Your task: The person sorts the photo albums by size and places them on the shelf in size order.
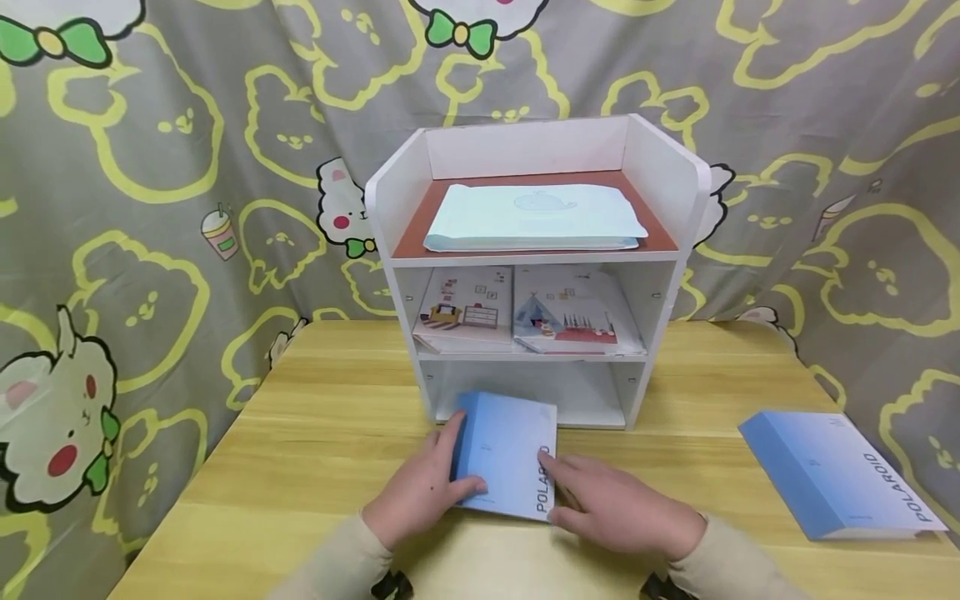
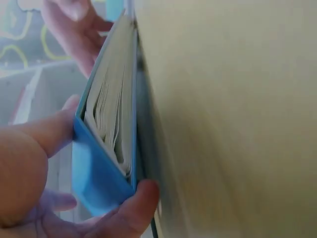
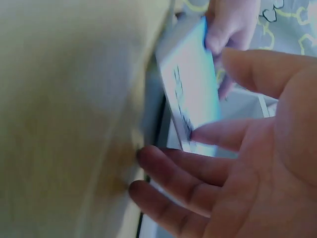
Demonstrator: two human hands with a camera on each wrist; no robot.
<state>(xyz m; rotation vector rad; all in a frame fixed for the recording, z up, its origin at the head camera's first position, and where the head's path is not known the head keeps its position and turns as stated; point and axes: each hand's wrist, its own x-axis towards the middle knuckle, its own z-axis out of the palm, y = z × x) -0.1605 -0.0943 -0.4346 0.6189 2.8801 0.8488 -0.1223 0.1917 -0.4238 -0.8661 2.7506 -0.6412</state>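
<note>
A blue-and-white photo album (image 1: 513, 458) marked POLAROID lies in front of the white shelf's bottom compartment, its far edge at the opening. My left hand (image 1: 423, 487) grips the blue spine (image 2: 99, 173), thumb on the cover and fingers lower down. The left wrist view shows its page edges (image 2: 116, 94) and the album slightly off the tabletop on that side. My right hand (image 1: 615, 504) is at the album's right edge. One right fingertip (image 3: 200, 134) touches the cover; the other fingers are extended beside it, near the wooden table.
The white shelf (image 1: 641, 375) stands at the back of the table (image 1: 315, 467). A pale blue flat package (image 1: 540, 217) lies on its top; two illustrated albums (image 1: 472, 312) lie in the middle compartment. Another POLAROID album (image 1: 840, 475) lies at the right. A patterned curtain (image 1: 225, 167) hangs behind.
</note>
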